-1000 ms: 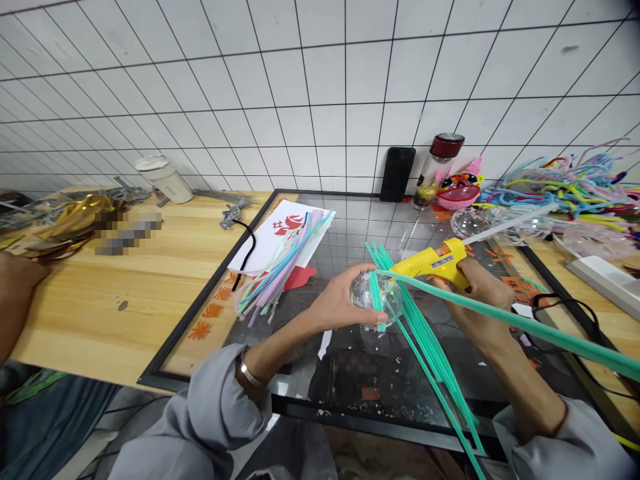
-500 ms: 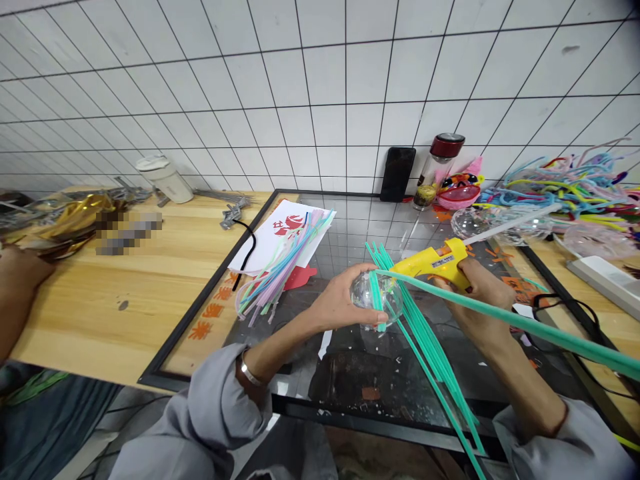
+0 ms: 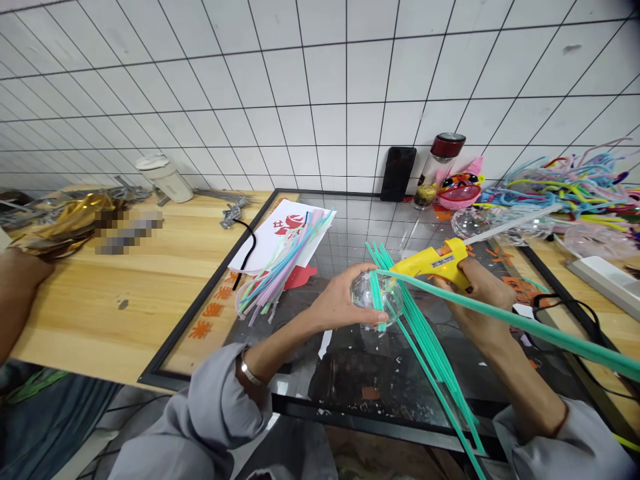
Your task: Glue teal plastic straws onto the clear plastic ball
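Between the thumb and fingers of my left hand (image 3: 345,298) is a clear plastic ball (image 3: 394,303), held above the table. A green pipe cleaner (image 3: 500,308) runs across the ball's side and stretches off toward the right edge of the view. My right hand (image 3: 483,290) is wrapped around the handle of a yellow hot glue gun (image 3: 440,261), a white glue stick poking from its back. Its nozzle points left at the ball, close to the green strip; whether they touch I cannot tell. Below lies a bundle of green pipe cleaners (image 3: 434,353).
White paper (image 3: 265,230) with pastel pipe cleaners (image 3: 287,267) lies left of centre. Along the wall stand a phone (image 3: 398,175), a glass bottle (image 3: 437,173) and a pink basket (image 3: 459,195). Colourful pipe cleaners (image 3: 565,187) heap at right. Another person's hand (image 3: 25,270) is at far left.
My two hands, the ball and the glue gun hold nearly the same place. At far left, the other person's hand and the gold material shift slightly.
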Motion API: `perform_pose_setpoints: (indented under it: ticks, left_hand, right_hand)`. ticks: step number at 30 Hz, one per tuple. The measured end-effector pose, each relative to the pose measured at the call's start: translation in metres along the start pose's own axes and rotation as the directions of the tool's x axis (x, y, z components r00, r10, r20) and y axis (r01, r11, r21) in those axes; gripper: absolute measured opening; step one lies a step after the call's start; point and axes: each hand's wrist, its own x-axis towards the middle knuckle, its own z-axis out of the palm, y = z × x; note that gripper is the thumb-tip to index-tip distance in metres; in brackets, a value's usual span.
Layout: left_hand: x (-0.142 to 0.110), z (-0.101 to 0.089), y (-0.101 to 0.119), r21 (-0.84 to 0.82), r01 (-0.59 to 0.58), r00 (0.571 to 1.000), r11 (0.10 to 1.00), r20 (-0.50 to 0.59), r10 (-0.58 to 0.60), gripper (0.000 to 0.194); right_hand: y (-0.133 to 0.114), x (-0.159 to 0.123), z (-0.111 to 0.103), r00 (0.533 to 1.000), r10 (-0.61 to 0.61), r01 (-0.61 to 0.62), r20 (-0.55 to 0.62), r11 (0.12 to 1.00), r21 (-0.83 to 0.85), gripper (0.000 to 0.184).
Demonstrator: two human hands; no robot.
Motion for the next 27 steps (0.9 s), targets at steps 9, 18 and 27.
perform_pose_setpoints:
  ticks: [9,18,27]
  left_hand:
    - [-0.0009,-0.0002,0.0026,0.001,0.021,1.000,1.000,0.009,-0.021,0.080]
    - [0.0004,-0.0003,0.0018,-0.010,0.003,1.000,1.000,0.011,-0.003,0.080]
    - [-0.0012,0.0000,0.0030,-0.003,0.032,0.999,0.999,0.017,-0.032,0.081]
  right_hand:
    - [0.0026,-0.0013,0.0002,0.998,0.043,-0.042,0.041,0.999,-0.010,0.023]
    - [0.0025,-0.0011,0.0033,0.999,-0.011,0.011,-0.030,1.000,-0.017,0.018]
    - [0.0031,0.0003,-0.0020,0.999,0.015,-0.015,0.046,1.000,0.007,0.017]
